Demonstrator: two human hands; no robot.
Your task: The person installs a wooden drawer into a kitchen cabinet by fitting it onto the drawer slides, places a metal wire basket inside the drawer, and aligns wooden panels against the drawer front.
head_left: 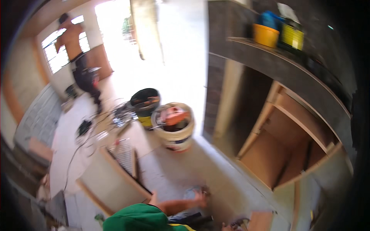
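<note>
Neither of my hands shows in the view. At the lower edge, close in front of me, is a person in green (140, 217), seen from above. That person's bare forearm (177, 206) reaches to the right, and the blurred hand (200, 199) is by a small bluish object on the floor, too smeared to name. More skin, perhaps another hand (228, 227), shows at the bottom edge beside a reddish-brown board (261, 221). A pale panel with wooden edging (111, 181) leans left of this person.
A cream bucket (175, 138) and a black bucket (144, 96) stand ahead, holding tools. Cables (71, 165) cross the floor at left. At right are a wooden cabinet frame (266, 131) and a dark counter (277, 54) bearing a yellow tub (266, 35). Another person (73, 42) stands far left.
</note>
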